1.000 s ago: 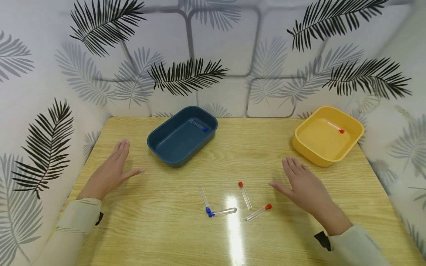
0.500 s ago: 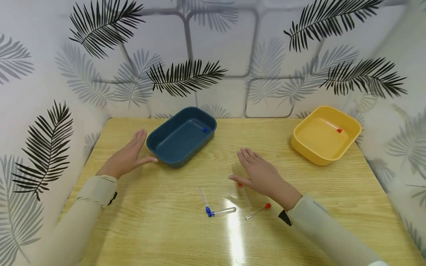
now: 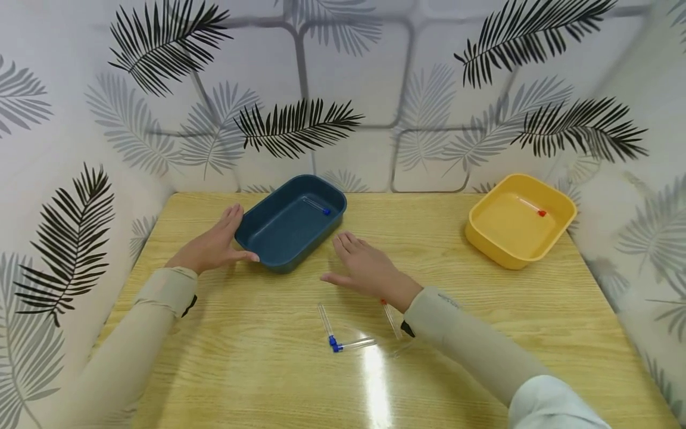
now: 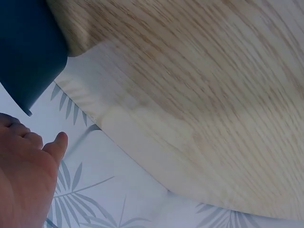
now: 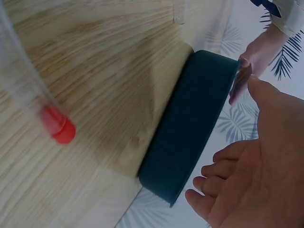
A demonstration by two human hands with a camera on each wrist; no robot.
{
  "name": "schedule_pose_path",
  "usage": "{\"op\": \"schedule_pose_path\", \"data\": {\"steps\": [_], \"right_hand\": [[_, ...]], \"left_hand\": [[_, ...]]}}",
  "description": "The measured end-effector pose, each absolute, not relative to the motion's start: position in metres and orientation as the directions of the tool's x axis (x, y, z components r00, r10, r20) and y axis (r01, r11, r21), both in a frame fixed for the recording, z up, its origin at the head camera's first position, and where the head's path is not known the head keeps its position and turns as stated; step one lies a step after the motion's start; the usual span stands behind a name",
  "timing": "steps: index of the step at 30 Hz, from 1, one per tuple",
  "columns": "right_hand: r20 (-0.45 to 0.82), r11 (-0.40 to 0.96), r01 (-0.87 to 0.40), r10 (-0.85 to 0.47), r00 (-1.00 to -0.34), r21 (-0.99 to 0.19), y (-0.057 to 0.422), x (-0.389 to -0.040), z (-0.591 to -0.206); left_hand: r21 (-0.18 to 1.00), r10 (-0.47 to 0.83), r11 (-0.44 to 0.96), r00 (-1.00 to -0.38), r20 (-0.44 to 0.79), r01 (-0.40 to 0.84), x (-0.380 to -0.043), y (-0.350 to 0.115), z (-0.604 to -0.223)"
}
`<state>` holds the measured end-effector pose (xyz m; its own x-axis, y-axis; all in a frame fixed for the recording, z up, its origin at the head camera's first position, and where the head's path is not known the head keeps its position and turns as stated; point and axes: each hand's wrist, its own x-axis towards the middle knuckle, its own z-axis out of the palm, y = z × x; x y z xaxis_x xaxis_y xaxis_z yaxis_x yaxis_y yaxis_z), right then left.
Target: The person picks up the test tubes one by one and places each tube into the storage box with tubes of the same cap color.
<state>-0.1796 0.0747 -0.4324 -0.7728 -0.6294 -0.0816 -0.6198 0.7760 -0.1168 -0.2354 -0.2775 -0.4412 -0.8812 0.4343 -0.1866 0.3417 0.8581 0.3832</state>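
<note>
A dark blue tub [image 3: 289, 223] stands at the back left of the table with one blue-capped tube [image 3: 317, 205] inside. My left hand [image 3: 211, 244] is at the tub's left end, fingers straight and thumb spread near the rim; whether it touches cannot be told. To the right of the tub, my right hand [image 3: 370, 268] hovers with straight fingers and holds nothing. In the right wrist view the tub's side wall [image 5: 190, 123] lies just beyond that hand. Nearer the front, two blue-capped tubes [image 3: 327, 322] meet at their caps. A red-capped tube [image 3: 393, 322] is partly hidden by my right forearm.
At the back right stands a yellow tub [image 3: 517, 223] holding a red-capped tube [image 3: 530, 205]. The wooden table [image 3: 257, 369] meets a leaf-patterned backdrop [image 3: 354, 77] at its back and sides. Another tube is mostly covered by the right sleeve [image 3: 471, 345].
My right hand has swept left from beside the yellow tub to the blue tub's right side. My left hand has moved right, up to the blue tub's left end. The tubs stay put.
</note>
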Motion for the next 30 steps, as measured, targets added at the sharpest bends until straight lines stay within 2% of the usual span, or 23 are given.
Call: {"op": "schedule_pose_path", "data": {"steps": [9, 15, 30], "right_hand": [[-0.107, 0.772, -0.621, -0.635, -0.765, -0.138, 0.046, -0.191, -0.444], [-0.104, 0.778, -0.611, -0.627, -0.772, -0.148, 0.039, -0.189, -0.445], [-0.089, 0.812, -0.578, -0.583, -0.808, -0.079, 0.040, -0.186, -0.442]], "left_hand": [[0.480, 0.425, 0.833, -0.874, -0.237, 0.275, -0.237, -0.271, -0.447], [0.485, 0.399, 0.837, -0.888, -0.229, 0.252, -0.231, -0.267, -0.447], [0.477, 0.300, 0.862, -0.931, -0.208, 0.172, -0.206, -0.243, -0.449]]}}
